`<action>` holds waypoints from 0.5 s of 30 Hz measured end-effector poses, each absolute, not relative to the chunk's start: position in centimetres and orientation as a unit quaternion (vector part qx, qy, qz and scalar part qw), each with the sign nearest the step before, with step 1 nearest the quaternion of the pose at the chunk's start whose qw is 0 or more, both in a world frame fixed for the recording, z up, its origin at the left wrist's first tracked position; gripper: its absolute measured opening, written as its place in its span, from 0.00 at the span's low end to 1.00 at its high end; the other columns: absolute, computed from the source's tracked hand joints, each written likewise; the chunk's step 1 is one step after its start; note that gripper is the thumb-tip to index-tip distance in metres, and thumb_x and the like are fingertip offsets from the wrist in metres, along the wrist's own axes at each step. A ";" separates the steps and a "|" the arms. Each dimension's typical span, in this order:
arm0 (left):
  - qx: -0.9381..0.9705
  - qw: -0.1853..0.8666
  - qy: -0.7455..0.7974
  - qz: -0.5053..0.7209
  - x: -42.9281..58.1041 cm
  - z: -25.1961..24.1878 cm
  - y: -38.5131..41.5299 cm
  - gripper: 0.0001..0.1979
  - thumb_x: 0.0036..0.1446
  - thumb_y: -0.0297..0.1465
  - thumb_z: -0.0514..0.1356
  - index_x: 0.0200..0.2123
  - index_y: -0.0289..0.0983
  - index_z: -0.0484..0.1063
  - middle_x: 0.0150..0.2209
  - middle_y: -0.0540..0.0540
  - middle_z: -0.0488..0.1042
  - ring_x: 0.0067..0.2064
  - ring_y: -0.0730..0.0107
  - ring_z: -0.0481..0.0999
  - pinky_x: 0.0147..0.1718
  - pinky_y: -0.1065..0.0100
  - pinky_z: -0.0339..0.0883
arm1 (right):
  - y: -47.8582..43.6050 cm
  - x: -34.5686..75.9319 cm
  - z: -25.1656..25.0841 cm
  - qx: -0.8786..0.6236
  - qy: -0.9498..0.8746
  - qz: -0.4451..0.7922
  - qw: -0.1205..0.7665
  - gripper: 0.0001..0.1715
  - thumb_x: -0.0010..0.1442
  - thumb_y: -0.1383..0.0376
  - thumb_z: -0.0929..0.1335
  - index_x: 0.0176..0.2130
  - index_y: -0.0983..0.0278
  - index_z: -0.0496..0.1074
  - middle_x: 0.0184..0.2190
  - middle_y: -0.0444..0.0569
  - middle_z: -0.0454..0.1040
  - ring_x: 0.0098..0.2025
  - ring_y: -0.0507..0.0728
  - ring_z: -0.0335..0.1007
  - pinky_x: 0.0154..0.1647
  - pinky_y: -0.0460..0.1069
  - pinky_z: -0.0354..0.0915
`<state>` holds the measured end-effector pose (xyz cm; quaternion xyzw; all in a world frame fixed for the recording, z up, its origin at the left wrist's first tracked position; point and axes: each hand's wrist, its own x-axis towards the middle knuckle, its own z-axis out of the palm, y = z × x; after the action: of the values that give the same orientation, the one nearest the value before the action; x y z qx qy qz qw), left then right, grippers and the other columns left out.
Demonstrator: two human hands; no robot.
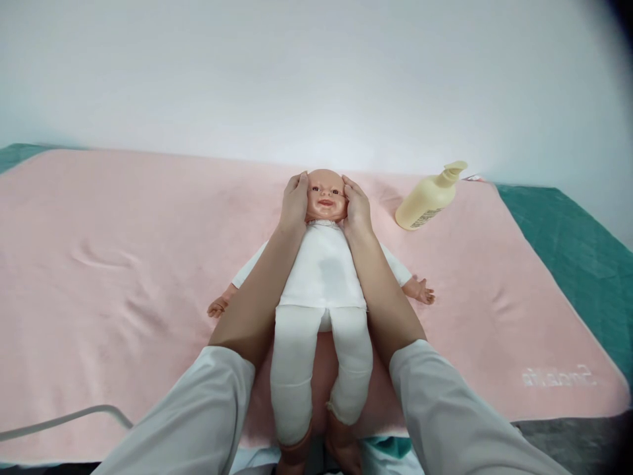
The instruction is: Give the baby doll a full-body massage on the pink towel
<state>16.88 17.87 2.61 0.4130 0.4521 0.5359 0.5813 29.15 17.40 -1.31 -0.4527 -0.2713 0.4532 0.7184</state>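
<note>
A baby doll (pixel 324 264) with a white cloth top and white legs lies on its back on a pink mat (pixel 173 231), its head away from me and its arms spread. My left hand (pixel 295 201) is cupped against the left side of the doll's head, fingers together near the temple. Against the right side of the head rests my right hand (pixel 357 203), its fingers curved up beside the face. Both forearms run along the doll's body.
A pale yellow pump bottle (pixel 426 201) stands on the mat to the right of the doll's head. Green cloth (pixel 568 251) shows beyond the mat's right edge. A grey cable (pixel 69 415) crosses the lower left. A white wall (pixel 316 79) rises behind.
</note>
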 end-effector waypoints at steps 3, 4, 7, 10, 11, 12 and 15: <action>0.416 0.591 0.430 0.541 17.0 2.7 17.5 0.12 0.67 0.39 0.58 0.45 0.37 0.71 0.51 0.40 0.76 0.54 0.60 0.77 0.55 0.62 0.73 | 16.9 28.8 -1.1 -0.446 -0.283 0.441 0.725 0.25 0.56 0.53 0.72 0.50 0.62 0.73 0.53 0.51 0.76 0.58 0.59 0.73 0.64 0.59 0.67; 0.418 0.591 0.425 0.544 17.0 2.7 17.5 0.12 0.66 0.39 0.60 0.46 0.37 0.71 0.51 0.40 0.76 0.55 0.61 0.77 0.55 0.63 0.73 | 16.7 28.7 -1.0 -0.446 -0.288 0.440 0.724 0.27 0.55 0.52 0.72 0.51 0.62 0.73 0.53 0.52 0.76 0.58 0.59 0.74 0.64 0.59 0.67; 0.424 0.583 0.428 0.545 17.0 2.7 17.4 0.13 0.63 0.37 0.63 0.48 0.37 0.71 0.54 0.40 0.74 0.57 0.61 0.76 0.56 0.65 0.71 | 16.1 28.3 -0.7 -0.449 -0.294 0.440 0.720 0.33 0.53 0.51 0.75 0.54 0.62 0.71 0.53 0.53 0.75 0.59 0.60 0.73 0.63 0.59 0.68; 0.426 0.580 0.438 0.539 16.8 2.9 17.2 0.17 0.60 0.33 0.66 0.51 0.37 0.70 0.58 0.39 0.72 0.60 0.61 0.74 0.58 0.65 0.69 | 15.6 28.1 -0.3 -0.462 -0.282 0.439 0.717 0.34 0.50 0.53 0.76 0.53 0.61 0.70 0.55 0.52 0.74 0.60 0.60 0.72 0.62 0.60 0.69; 0.425 0.581 0.441 0.536 16.8 2.9 17.1 0.18 0.59 0.31 0.67 0.51 0.37 0.70 0.58 0.38 0.71 0.60 0.60 0.73 0.58 0.65 0.69 | 15.5 28.1 -0.2 -0.468 -0.279 0.437 0.715 0.33 0.50 0.54 0.76 0.53 0.60 0.70 0.56 0.51 0.74 0.61 0.60 0.71 0.62 0.61 0.69; 0.425 0.582 0.443 0.533 16.7 3.0 17.1 0.19 0.59 0.31 0.67 0.52 0.36 0.70 0.59 0.38 0.71 0.60 0.60 0.74 0.58 0.65 0.69 | 15.5 28.1 -0.1 -0.474 -0.278 0.436 0.713 0.33 0.50 0.55 0.76 0.53 0.60 0.70 0.56 0.52 0.73 0.61 0.60 0.71 0.62 0.61 0.70; 0.421 0.581 0.451 0.530 16.6 3.1 17.0 0.20 0.58 0.29 0.68 0.53 0.35 0.70 0.59 0.36 0.70 0.60 0.59 0.74 0.58 0.64 0.69 | 15.5 28.1 0.0 -0.481 -0.279 0.434 0.709 0.33 0.51 0.57 0.76 0.53 0.62 0.69 0.57 0.53 0.72 0.61 0.61 0.71 0.62 0.60 0.70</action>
<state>16.61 16.98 3.15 0.4214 0.4512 0.5299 0.5814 28.08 15.46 0.04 -0.4812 -0.2791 0.4340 0.7086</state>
